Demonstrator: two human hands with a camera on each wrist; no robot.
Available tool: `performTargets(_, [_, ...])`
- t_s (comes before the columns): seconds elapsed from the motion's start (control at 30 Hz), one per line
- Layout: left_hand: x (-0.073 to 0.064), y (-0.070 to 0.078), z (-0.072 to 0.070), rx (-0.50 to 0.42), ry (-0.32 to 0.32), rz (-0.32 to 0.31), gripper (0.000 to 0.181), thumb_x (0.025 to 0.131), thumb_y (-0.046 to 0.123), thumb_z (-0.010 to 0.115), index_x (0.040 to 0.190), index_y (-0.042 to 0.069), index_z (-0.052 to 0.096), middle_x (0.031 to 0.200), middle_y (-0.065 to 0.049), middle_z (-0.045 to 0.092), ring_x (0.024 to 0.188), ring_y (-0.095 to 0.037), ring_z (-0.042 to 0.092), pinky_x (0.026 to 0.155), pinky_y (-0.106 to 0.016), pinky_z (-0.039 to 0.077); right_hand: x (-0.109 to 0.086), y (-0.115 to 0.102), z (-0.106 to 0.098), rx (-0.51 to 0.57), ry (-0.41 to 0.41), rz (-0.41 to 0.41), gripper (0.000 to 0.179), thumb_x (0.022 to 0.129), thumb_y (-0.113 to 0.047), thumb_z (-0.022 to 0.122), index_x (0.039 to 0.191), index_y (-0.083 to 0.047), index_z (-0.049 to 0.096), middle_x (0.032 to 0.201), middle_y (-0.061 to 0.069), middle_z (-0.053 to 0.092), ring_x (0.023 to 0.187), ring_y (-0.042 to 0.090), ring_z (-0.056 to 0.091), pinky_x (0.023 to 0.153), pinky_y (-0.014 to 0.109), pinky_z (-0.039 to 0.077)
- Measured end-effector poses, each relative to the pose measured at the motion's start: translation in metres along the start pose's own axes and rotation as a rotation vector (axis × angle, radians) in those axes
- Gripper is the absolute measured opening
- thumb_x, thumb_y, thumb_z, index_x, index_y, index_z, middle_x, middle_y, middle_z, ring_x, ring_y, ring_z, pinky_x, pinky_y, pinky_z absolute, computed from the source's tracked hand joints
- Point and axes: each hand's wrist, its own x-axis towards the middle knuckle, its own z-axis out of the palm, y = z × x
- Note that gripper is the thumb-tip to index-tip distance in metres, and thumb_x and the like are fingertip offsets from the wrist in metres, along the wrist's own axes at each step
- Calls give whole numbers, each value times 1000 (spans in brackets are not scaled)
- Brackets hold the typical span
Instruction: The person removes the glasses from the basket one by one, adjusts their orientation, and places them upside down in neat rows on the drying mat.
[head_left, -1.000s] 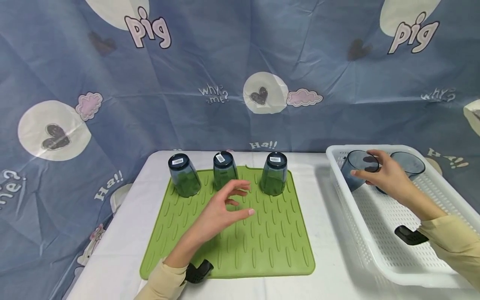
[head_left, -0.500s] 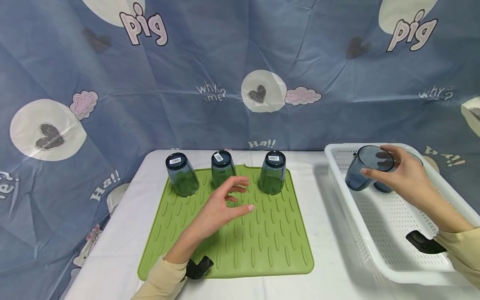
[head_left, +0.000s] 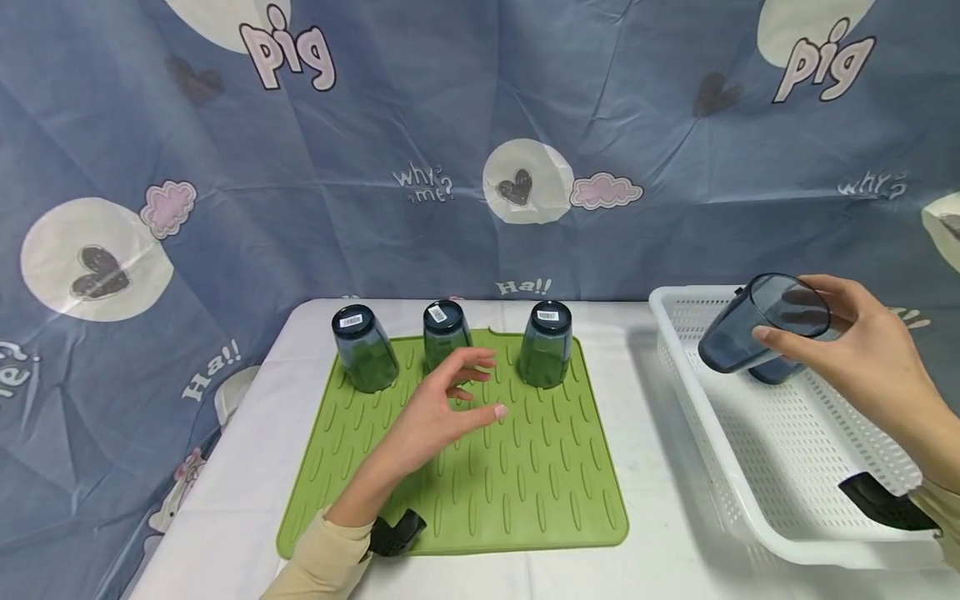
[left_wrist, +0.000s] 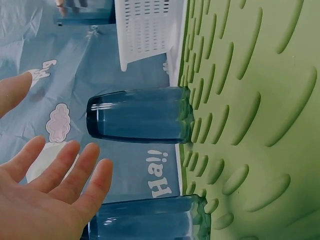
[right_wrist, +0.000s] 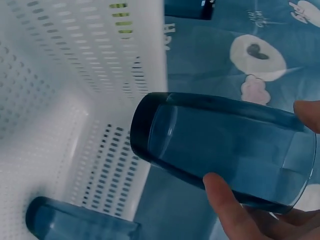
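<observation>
Right of the green mat [head_left: 525, 467], the right grip [head_left: 873, 350] holds a glass [head_left: 757, 315] over a basket [head_left: 795, 450]; above the mat with its barcoded tumblers [head_left: 545, 350], the left grip [head_left: 441, 417] spreads loosely. Cloth [head_left: 360, 233] behind the mat reads "pig", "why me?", "Ha!!".

Grips a tilted blue glass tumbler [head_left: 746, 333] in the right hand [head_left: 873, 350], over a white perforated basket [head_left: 840, 552] right of the ribbed green mat [head_left: 540, 467]. Holds the left hand [head_left: 442, 410] above the mat with thumb and fingers parted. Shows three inverted tumblers [head_left: 545, 354] near the mat's far edge, another tumbler [head_left: 780, 370] in the basket, and blue printed cloth [head_left: 375, 237] behind the mat.
</observation>
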Motion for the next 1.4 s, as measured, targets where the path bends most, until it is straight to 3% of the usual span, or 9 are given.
performTargets(0.13, [-1,1,0,-1,1,3,60,85,30,79,136,33,49,132,8,53,120,-14,52,97,-48,45,-7,-4,-5,94,31,-29,82,85,-28,79,149,-5,33,114,-21,50,85,-18,53,66,2,41])
performTargets(0.2, [-1,2,0,-6,1,8,60,85,30,80,136,32,49,132,8,53,120,-14,52,97,-50,45,-10,-5,-5,166,43,-44,75,87,-20,78,147,-8,35,113,-20,51,82,-15,58,66,4,47])
performTargets(0.37, [-1,5,0,-8,9,21,59,85,28,80,136,30,50,132,6,53,120,-14,52,97,-49,45,-18,-7,-2,557,42,-69,58,87,5,70,136,-16,46,115,-10,58,89,-3,62,61,19,56])
performTargets(0.47, [-1,5,0,0,13,25,59,85,28,80,136,30,50,132,6,53,121,-15,52,96,-46,46,-23,-9,1,790,24,-66,55,87,13,65,132,-14,49,115,-3,60,93,3,63,59,25,58])
performTargets(0.63, [-1,5,0,2,11,27,59,85,28,79,136,29,50,132,6,54,121,-15,52,97,-46,45,-28,-9,7,1026,-16,-45,53,89,18,58,134,-7,50,127,2,54,104,7,63,61,34,60])
performTargets(0.77, [0,6,0,0,8,24,59,85,28,79,136,29,50,131,6,54,121,-13,52,97,-45,46,-34,-11,14,1165,-62,-58,48,91,20,51,133,-2,51,128,7,55,103,14,66,65,43,59])
performTargets(0.97, [0,7,1,7,8,27,59,85,28,79,136,30,50,132,7,53,120,-13,52,96,-43,47,-45,-15,25,1297,-114,-58,45,92,22,45,132,1,52,124,13,59,105,21,64,71,50,57])
performTargets(1.2, [-1,6,1,10,10,25,59,85,28,79,136,30,50,132,8,53,120,-13,52,96,-43,47,-57,-24,41,1339,-102,-45,46,93,19,45,135,0,48,131,14,54,113,22,61,75,50,56])
performTargets(1.4, [-1,6,1,9,11,21,59,85,28,79,136,30,50,132,8,54,120,-12,52,96,-42,47,-65,-33,55,1403,-70,-70,43,94,17,43,135,3,48,127,17,56,104,26,67,79,49,55])
